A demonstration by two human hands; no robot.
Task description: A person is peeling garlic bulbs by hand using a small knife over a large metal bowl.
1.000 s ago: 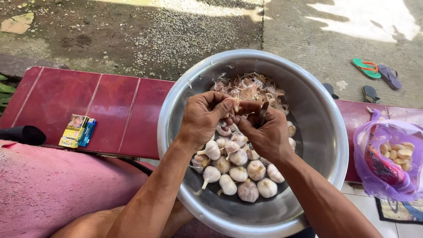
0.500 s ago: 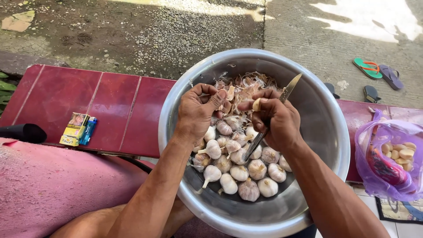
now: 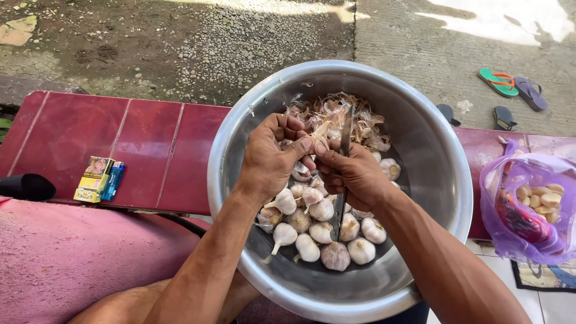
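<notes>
Bowl (image 3: 432, 180), big steel one, fills mid-frame; near rim cut off at bottom edge. Red ledge (image 3: 120, 150) behind it, partly hidden by bowl. Purple bag (image 3: 528, 204) at right w/ peeled cloves inside, cut by frame edge. Garlic bulbs (image 3: 324, 240) piled in bowl's near half, dry skins (image 3: 336, 117) at far side; some bulbs hidden under hands. Left hand (image 3: 270, 159) & right hand (image 3: 354, 174) meet over bowl centre, both closed. Right grips knife (image 3: 343, 198), blade mostly hidden by fingers. Left pinches a small garlic piece (image 3: 319, 131), hard to make out. Carton (image 3: 93, 179) + lighter (image 3: 113, 180) lie on ledge, left.
</notes>
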